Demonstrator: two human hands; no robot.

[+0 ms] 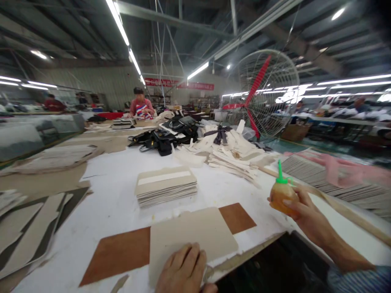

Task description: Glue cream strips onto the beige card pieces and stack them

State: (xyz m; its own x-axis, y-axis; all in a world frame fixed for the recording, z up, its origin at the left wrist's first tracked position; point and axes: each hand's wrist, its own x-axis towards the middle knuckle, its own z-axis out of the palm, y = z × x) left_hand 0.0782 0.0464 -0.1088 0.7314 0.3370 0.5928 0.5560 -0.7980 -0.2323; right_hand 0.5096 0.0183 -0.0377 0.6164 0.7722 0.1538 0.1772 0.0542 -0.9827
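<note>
My left hand (pixel 185 268) lies flat, fingers stretched out, on a beige board panel (pixel 195 232) near the table's front edge. Brown leather-like pieces show at both sides of this panel, one on the left (pixel 122 254) and a smaller one on the right (pixel 237 217). In my right hand (pixel 308 211) is a squeeze bottle (pixel 282 195) of amber liquid with a green nozzle cap, raised at the right and pointing upward. Just beyond the panel sits a neat stack of beige boards (pixel 167 185) with a white strip on top.
Black bags (pixel 161 140) and a heap of cream fabric pieces (pixel 229 142) lie farther along the table. More cut pieces (pixel 33 219) lie at left. A large caged fan (pixel 259 97) stands beyond the table's right side. A co-worker (pixel 141 103) is at the far end.
</note>
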